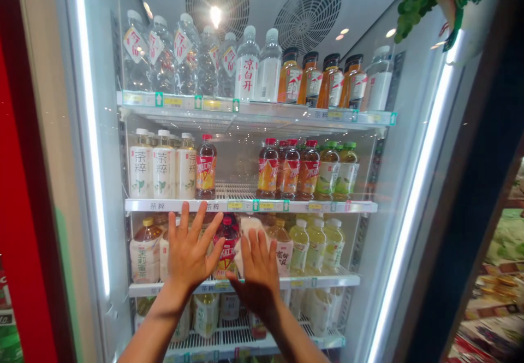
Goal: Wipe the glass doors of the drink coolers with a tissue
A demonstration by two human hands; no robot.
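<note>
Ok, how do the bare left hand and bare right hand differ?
The bare left hand fans its fingers wide; the bare right hand has them closer together. The left hand's fingertips reach higher than the right hand's. A white, cloth-like piece shows behind the right hand, not the left. Both show their backs, fingers up.

The white cloth [249, 224] is partly covered by the right hand [257, 270]. A white-labelled bottle [164, 255] is partly obscured by the left hand [191, 249]. Both forearms [153, 325] are cut off by the lower edge. Fine print on the price labels [235, 206] cannot be read. The far-right goods [497, 295] are blurred.
</note>
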